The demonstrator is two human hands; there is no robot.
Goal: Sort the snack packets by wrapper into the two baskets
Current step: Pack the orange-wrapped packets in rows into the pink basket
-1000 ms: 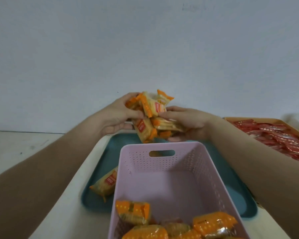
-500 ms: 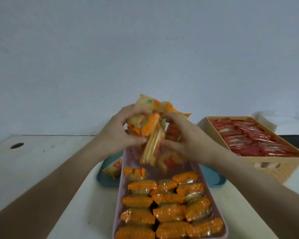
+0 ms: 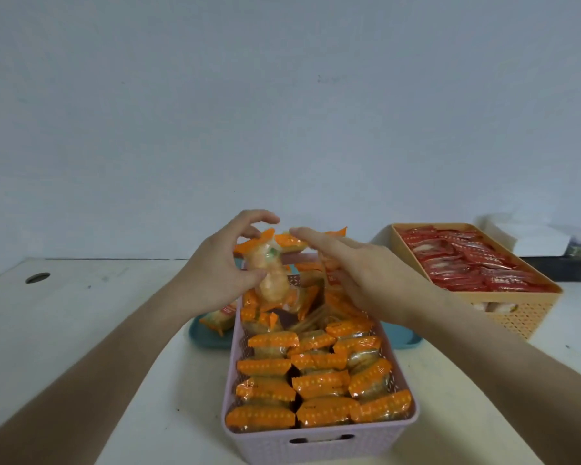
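A pink basket [image 3: 319,427] stands in front of me, packed with rows of orange-wrapped snack packets [image 3: 316,384]. Over its far end my left hand [image 3: 222,270] and right hand [image 3: 359,273] hover with fingers spread. A blurred orange packet [image 3: 270,280] drops between them, and more loose ones tumble onto the pile below. At the right an orange basket [image 3: 517,317] holds red-wrapped packets [image 3: 467,260]. One orange packet [image 3: 220,318] lies on the teal tray [image 3: 208,337] behind the pink basket, to its left.
The white table has a round hole [image 3: 37,277] at the far left. A dark container [image 3: 560,268] with a white box [image 3: 547,243] on it sits behind the orange basket. A plain wall stands close behind the table.
Both hands carried a bunch of orange packets from over the tray toward the pink basket, then spread their fingers; the packets are falling in. My view tilted down along the basket.
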